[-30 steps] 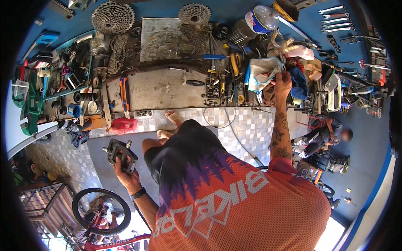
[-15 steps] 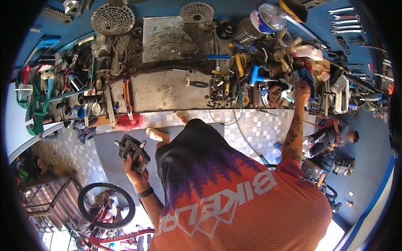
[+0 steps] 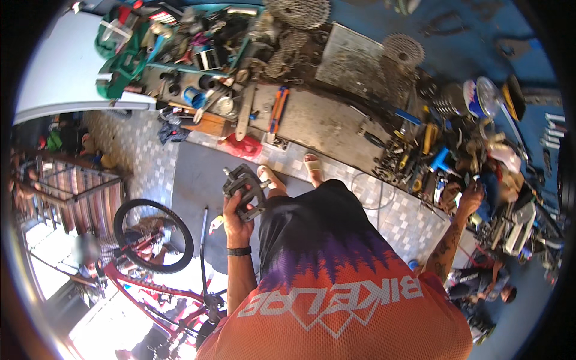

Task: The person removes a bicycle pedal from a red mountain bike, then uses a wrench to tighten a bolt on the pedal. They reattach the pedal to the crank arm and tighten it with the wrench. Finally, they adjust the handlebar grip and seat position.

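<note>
My left hand (image 3: 237,221) is shut on a black bicycle pedal (image 3: 245,185), held up in front of my waist over the grey floor mat. A black band sits on that wrist. My right hand (image 3: 470,197) is stretched out to the right end of the cluttered workbench (image 3: 327,123). Its fingers are among dark parts next to a blue cloth (image 3: 487,199), and whether they grip anything is hidden by the clutter. My orange and purple jersey fills the lower middle, and my sandalled feet (image 3: 312,168) show above it.
Hand tools, screwdrivers and sprocket cassettes (image 3: 398,49) cover the bench. A green tool (image 3: 117,66) lies at its left end and a red rag (image 3: 243,146) below it. A red bicycle with its wheel (image 3: 153,235) stands lower left. Another person (image 3: 483,288) sits lower right.
My head has turned, so the bench now runs slanted. The pedal in my left hand has come up closer to my body. My right hand has slid farther right along the bench.
</note>
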Demonstrator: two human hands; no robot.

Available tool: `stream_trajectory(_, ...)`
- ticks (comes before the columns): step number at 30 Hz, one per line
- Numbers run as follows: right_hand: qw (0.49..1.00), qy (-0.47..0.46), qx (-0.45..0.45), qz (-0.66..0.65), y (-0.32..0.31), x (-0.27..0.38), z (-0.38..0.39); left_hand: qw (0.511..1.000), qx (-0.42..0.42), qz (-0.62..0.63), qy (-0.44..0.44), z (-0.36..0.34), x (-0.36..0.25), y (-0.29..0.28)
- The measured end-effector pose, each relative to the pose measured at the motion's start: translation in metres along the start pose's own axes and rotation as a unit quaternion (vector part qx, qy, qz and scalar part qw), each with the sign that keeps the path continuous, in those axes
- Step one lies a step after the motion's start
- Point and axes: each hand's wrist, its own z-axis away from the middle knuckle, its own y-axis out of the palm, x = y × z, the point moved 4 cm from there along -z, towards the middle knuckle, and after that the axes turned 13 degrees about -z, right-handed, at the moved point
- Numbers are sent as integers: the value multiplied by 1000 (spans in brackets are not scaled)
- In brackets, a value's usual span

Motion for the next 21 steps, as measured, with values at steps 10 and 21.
stream_trajectory(10, 848, -7, 53, -527, 39, 324, -36, 999, -40, 15, 22, 12, -14, -12)
stream_trajectory(21, 717, -99, 339, -602, 78, 631, 54, 990, -106, 76, 51, 22, -39, -85)
